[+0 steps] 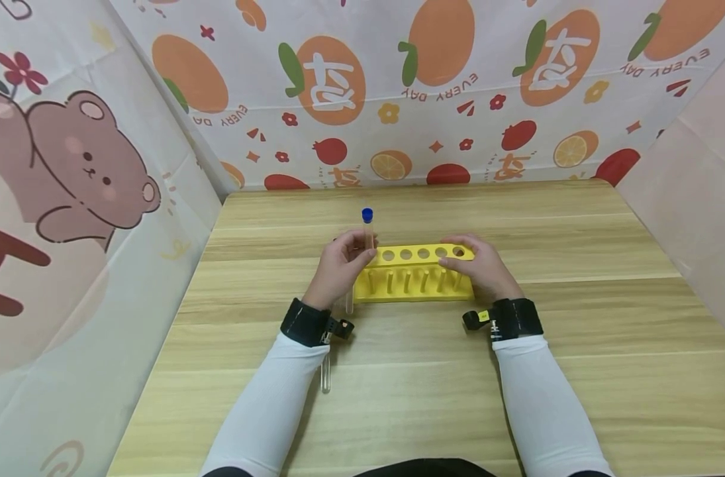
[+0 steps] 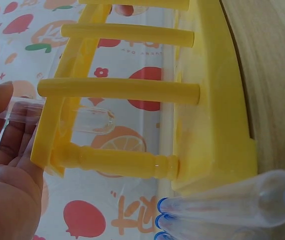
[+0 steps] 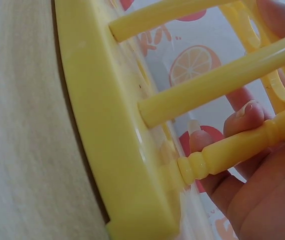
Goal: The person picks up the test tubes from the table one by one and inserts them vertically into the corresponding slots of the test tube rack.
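Nearest the person, at about seven o'clock from the rack, a clear glass test tube lies loose on the pale wooden counter, partly tucked under the left white sleeve. The left wrist view shows more clear tubes with blue caps lying beside the rack's base.

Further out, both hands meet a yellow plastic test-tube rack with a row of round holes in its top plate, which stands on the counter at the centre. The left hand is at the rack's nine o'clock end, its grip closed around a clear test tube with a blue cap that stands upright in the end hole; the tube's rounded bottom hangs between the rack's top plate and base, not touching the base. The right hand is at the three o'clock end, its grip clamped on the rack, fingers curled about the turned corner post.

Beyond, at twelve o'clock, a fruit-printed cloth backs the counter; at nine o'clock hangs a bear-printed cloth.
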Tool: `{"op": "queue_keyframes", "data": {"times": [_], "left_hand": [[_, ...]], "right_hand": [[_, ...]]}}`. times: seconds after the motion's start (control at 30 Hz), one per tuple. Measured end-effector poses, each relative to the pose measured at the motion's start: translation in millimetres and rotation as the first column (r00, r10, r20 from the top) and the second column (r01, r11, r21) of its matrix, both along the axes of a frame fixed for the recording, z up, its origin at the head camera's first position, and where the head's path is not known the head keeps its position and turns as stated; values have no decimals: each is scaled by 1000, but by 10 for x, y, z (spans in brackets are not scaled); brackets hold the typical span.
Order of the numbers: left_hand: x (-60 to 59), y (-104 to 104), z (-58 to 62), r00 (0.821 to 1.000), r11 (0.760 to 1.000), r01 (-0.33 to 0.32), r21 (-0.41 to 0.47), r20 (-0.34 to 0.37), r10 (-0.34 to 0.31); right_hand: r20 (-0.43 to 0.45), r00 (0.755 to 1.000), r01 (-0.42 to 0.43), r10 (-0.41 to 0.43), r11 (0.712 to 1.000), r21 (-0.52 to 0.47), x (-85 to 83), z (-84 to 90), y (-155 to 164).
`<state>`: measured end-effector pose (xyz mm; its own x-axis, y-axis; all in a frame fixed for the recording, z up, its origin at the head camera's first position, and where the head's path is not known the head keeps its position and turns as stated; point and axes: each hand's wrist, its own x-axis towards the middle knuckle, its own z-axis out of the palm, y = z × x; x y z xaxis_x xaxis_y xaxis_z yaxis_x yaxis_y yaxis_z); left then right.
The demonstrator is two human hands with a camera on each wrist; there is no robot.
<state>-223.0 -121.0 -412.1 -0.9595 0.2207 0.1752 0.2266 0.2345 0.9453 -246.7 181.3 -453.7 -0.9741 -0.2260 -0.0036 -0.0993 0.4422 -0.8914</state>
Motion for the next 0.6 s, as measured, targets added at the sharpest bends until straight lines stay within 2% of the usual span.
{"op": "queue_keyframes", "data": {"times": [0.2,0.6], "left_hand": [[129,28,189,1000,1000,0,-21,2,0],[114,35,174,1000,1000,-10,-28,1,10]], "right_hand": [[5,1000,0,0,1000,-3,7,-1,-2],[-1,1000,-3,3,1000,1,-16,-16,13]]}}
